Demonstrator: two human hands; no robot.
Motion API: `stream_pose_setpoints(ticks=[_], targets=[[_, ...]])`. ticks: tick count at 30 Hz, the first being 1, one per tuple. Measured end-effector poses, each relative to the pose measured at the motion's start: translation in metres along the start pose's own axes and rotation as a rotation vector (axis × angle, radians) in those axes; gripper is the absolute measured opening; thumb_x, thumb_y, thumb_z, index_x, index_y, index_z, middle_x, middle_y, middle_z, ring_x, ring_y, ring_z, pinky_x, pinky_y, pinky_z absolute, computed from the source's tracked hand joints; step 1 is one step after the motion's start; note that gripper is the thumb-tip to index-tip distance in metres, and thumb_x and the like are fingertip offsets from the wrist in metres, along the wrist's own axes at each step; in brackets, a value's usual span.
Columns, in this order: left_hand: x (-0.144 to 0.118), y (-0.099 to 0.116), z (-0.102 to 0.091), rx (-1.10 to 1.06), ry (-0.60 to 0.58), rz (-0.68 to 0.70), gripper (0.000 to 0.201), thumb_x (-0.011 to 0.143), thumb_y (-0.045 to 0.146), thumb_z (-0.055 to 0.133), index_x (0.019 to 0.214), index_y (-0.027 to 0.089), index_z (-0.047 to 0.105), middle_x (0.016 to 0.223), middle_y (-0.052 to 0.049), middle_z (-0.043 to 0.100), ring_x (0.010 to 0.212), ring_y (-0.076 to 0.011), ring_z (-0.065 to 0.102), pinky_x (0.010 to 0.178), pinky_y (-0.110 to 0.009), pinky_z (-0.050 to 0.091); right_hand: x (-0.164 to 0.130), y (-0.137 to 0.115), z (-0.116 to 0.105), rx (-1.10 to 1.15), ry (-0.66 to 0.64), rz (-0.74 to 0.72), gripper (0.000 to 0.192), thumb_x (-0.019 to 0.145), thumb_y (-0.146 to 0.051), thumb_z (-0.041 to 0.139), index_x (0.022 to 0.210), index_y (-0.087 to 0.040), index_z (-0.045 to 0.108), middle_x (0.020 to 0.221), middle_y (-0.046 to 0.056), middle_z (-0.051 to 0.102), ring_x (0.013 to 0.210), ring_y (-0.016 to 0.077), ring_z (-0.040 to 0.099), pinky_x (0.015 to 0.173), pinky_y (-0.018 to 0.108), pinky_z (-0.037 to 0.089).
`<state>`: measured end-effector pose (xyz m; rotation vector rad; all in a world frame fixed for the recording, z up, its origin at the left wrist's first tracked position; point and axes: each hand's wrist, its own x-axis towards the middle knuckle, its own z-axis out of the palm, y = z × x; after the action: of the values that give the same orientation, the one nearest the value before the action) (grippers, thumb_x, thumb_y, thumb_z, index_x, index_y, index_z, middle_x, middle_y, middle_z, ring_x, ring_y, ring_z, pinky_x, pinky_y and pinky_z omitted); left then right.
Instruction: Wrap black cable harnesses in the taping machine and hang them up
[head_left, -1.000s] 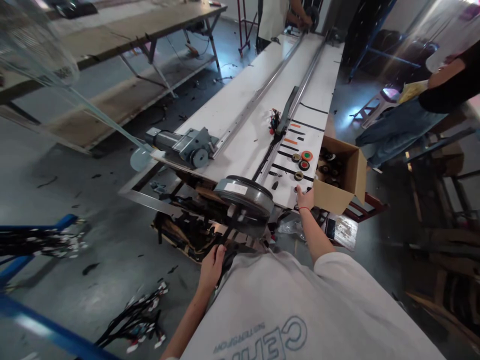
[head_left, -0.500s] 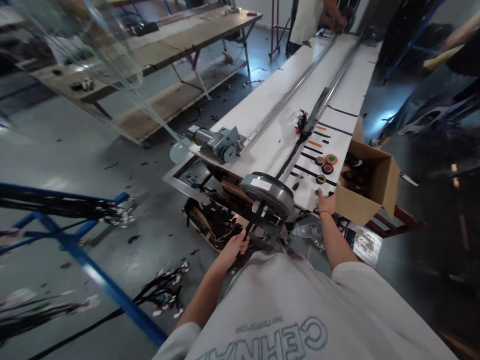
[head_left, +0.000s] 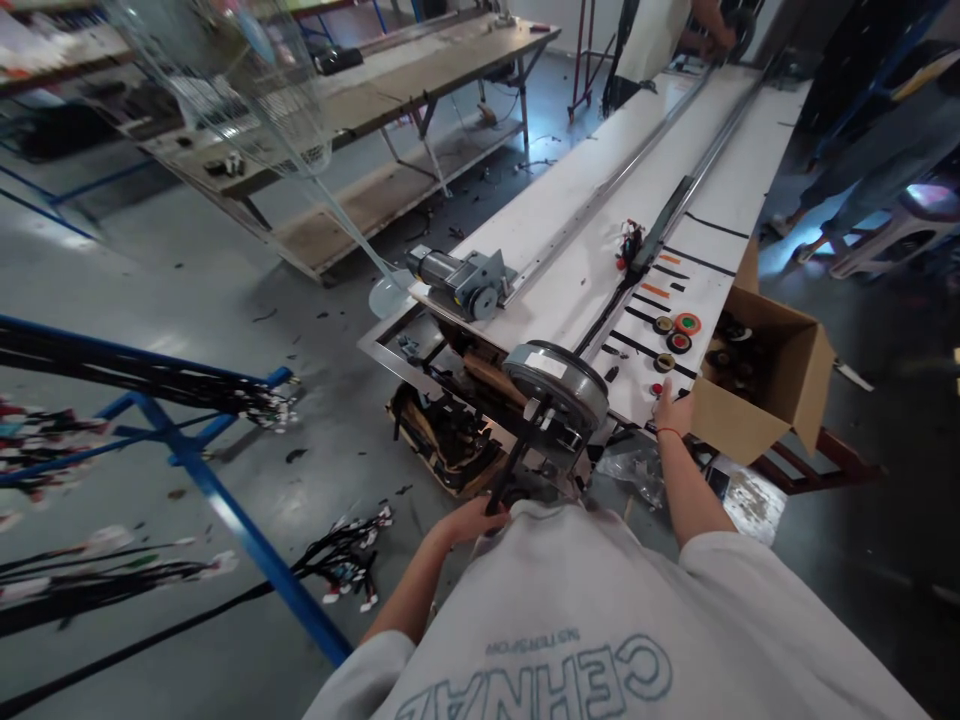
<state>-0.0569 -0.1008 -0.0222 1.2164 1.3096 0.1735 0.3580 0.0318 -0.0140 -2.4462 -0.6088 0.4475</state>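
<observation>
My left hand [head_left: 470, 520] is down below the table end, curled on a black wire bundle [head_left: 501, 480] that hangs under a grey round drum [head_left: 559, 382]. My right hand [head_left: 673, 410] rests on the near end of the long white table [head_left: 555, 290], fingertips by a small red tape roll [head_left: 657, 388]. Whether it grips the roll I cannot tell. Several more tape rolls [head_left: 679, 335] lie just beyond it, among black and orange marks.
An open cardboard box [head_left: 757, 405] of rolls stands at the table's right. A grey motor [head_left: 465, 280] sits at the left corner. A blue rack [head_left: 225, 510] and wire harnesses [head_left: 345, 550] occupy the floor on the left. One person [head_left: 660, 30] works at the far end, another person [head_left: 870, 160] stands at the right.
The view has swung left, so the table sits further right in the picture. My left hand has shifted slightly along the black bundle. My right hand stays on the table end.
</observation>
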Motion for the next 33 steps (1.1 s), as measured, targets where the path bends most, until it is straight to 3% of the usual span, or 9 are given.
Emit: stream_pose_setpoints(ticks=[5, 8, 12, 17, 24, 33], targets=[[-0.036, -0.026, 0.02, -0.051, 0.305, 0.045, 0.061, 0.075, 0.075, 0.051, 0.08, 0.016, 0.065, 0.072, -0.005, 0.065, 0.07, -0.02, 0.058, 0.068, -0.031, 0.047, 0.003, 0.002, 0.002, 0.005, 0.002, 0.0, 0.076, 0.085, -0.067, 0.056, 0.136, -0.011, 0.05, 0.136, 0.025, 0.055, 0.123, 0.0389, 0.054, 0.104, 0.05, 0.04], [-0.054, -0.024, 0.03, -0.114, 0.417, 0.054, 0.064, 0.077, 0.075, 0.05, 0.093, 0.016, 0.067, 0.083, -0.007, 0.07, 0.078, -0.0226, 0.061, 0.074, -0.032, 0.05, 0.003, 0.003, 0.002, -0.007, 0.013, 0.001, 0.077, 0.084, -0.067, 0.056, 0.136, -0.01, 0.049, 0.136, 0.026, 0.055, 0.123, 0.0388, 0.054, 0.103, 0.05, 0.041], [-0.06, -0.013, 0.033, -0.202, 0.519, 0.039, 0.064, 0.074, 0.078, 0.049, 0.085, 0.017, 0.065, 0.069, -0.004, 0.063, 0.068, -0.0204, 0.058, 0.066, -0.03, 0.048, 0.004, 0.004, 0.003, -0.012, 0.014, -0.012, 0.079, 0.085, -0.067, 0.054, 0.138, -0.009, 0.048, 0.137, 0.026, 0.054, 0.125, 0.0394, 0.053, 0.104, 0.05, 0.04], [-0.054, -0.008, 0.03, -0.24, 0.534, -0.002, 0.068, 0.068, 0.084, 0.049, 0.074, 0.017, 0.062, 0.062, -0.002, 0.058, 0.061, -0.0175, 0.053, 0.06, -0.029, 0.044, 0.006, 0.007, 0.005, -0.021, 0.023, -0.015, 0.078, 0.085, -0.067, 0.054, 0.138, -0.01, 0.048, 0.135, 0.026, 0.055, 0.123, 0.0387, 0.055, 0.104, 0.05, 0.041], [-0.05, -0.019, 0.032, -0.244, 0.508, -0.02, 0.069, 0.069, 0.085, 0.047, 0.073, 0.017, 0.061, 0.061, -0.001, 0.055, 0.06, -0.0166, 0.05, 0.055, -0.026, 0.04, 0.008, 0.009, 0.008, -0.036, 0.041, -0.016, 0.077, 0.083, -0.068, 0.056, 0.135, -0.011, 0.049, 0.132, 0.025, 0.057, 0.12, 0.0381, 0.056, 0.1, 0.049, 0.043], [-0.051, -0.014, 0.03, -0.221, 0.524, -0.014, 0.068, 0.068, 0.086, 0.049, 0.068, 0.019, 0.061, 0.062, -0.003, 0.061, 0.063, -0.0198, 0.055, 0.059, -0.029, 0.045, 0.008, 0.008, 0.007, -0.07, 0.018, -0.008, 0.077, 0.084, -0.067, 0.056, 0.136, -0.012, 0.047, 0.133, 0.025, 0.056, 0.12, 0.0378, 0.056, 0.1, 0.048, 0.044]])
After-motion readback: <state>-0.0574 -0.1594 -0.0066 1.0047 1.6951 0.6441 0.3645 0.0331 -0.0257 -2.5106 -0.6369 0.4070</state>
